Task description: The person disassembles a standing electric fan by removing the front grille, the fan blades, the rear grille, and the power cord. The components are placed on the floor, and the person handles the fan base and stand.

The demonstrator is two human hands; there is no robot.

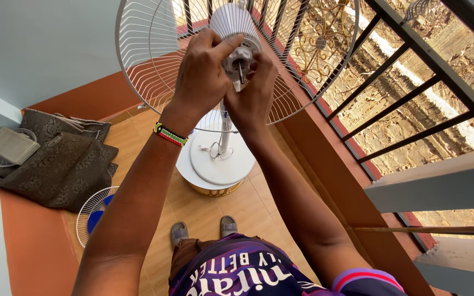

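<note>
Fingers of left hand [201, 71] and right hand [253, 90] clamped round motor hub [241, 56] (shaft between fingertips).

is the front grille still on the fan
No: only the rear wire guard stands on the pedestal fan, its motor shaft is bare between both hands, and another grille lies on the floor.

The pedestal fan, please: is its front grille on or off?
Off: the motor shaft stands bare inside the rear grille, both hands working at it.

The fan grille [154, 60] is cut off at the top edge.
</note>
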